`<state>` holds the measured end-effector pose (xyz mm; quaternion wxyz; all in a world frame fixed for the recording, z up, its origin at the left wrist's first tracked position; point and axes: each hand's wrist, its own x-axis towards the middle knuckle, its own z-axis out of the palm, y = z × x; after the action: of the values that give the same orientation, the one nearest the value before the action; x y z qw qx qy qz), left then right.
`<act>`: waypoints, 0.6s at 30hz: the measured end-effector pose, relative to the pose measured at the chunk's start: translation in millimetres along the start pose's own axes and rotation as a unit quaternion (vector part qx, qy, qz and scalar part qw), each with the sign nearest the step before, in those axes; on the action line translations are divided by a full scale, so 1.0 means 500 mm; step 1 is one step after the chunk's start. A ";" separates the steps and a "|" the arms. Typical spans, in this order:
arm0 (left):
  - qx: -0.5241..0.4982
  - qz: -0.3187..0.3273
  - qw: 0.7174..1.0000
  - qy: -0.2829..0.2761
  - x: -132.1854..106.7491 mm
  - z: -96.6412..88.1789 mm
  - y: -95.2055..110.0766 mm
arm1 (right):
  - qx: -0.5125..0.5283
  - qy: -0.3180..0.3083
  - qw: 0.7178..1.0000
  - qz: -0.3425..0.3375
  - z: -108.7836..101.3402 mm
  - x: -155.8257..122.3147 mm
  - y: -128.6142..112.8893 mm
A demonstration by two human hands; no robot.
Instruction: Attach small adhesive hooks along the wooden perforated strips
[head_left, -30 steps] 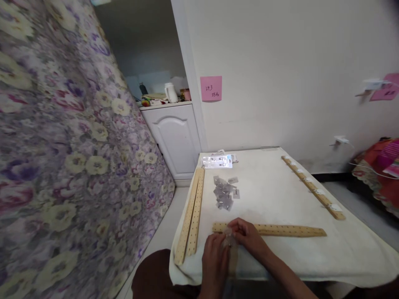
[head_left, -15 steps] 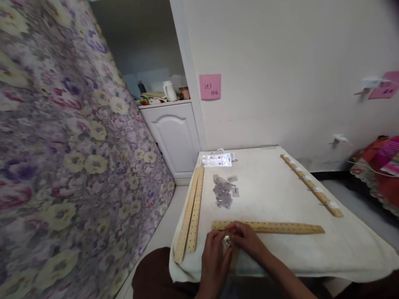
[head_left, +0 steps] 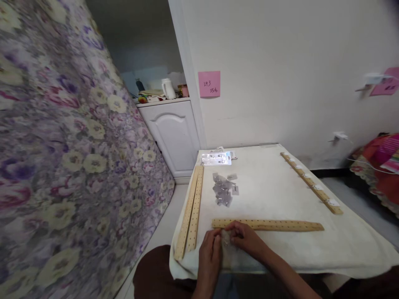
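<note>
My left hand (head_left: pixel 209 254) and my right hand (head_left: pixel 246 240) meet at the near edge of the cloth-covered table (head_left: pixel 274 195). Between their pinched fingers is a small clear plastic packet (head_left: pixel 225 238); its contents are too small to make out. Just beyond the fingers lies a wooden strip with rows of holes (head_left: pixel 268 225), set crosswise. A pile of several similar small packets (head_left: pixel 224 189) sits farther back on the cloth.
Two more perforated wooden strips (head_left: pixel 190 212) lie side by side along the table's left edge. Another strip with white pieces on it (head_left: pixel 311 182) lies at the right. A clear blister pack (head_left: pixel 216 158) is at the back. A floral mattress (head_left: pixel 62 158) stands on the left.
Both hands stay together on the small packet and shift slightly nearer the wooden strip. The view has tilted a little; nothing on the table has moved.
</note>
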<state>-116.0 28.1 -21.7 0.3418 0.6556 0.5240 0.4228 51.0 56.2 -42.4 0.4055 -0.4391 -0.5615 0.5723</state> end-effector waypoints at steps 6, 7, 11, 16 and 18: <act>-0.088 -0.095 0.989 -0.073 -0.001 -0.001 -0.006 | 0.014 -0.039 0.999 0.001 0.000 0.000 0.003; -0.110 -0.111 0.985 -0.075 -0.002 0.001 -0.008 | 0.008 -0.037 0.999 -0.002 0.000 -0.001 0.002; -0.189 -0.167 0.967 -0.045 -0.005 0.011 -0.015 | -0.018 -0.005 1.000 -0.018 0.000 -0.002 -0.009; -0.235 -0.213 0.947 0.043 -0.004 0.010 -0.025 | 0.018 -0.018 0.999 0.030 0.009 -0.010 -0.003; -0.253 -0.217 0.939 0.080 -0.003 0.009 -0.028 | 0.053 -0.032 0.997 0.053 0.018 -0.012 0.009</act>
<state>-117.5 29.7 -36.5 0.5372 0.3815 0.5549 0.5079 44.2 48.0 -46.7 0.3793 -0.4276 -0.5192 0.6354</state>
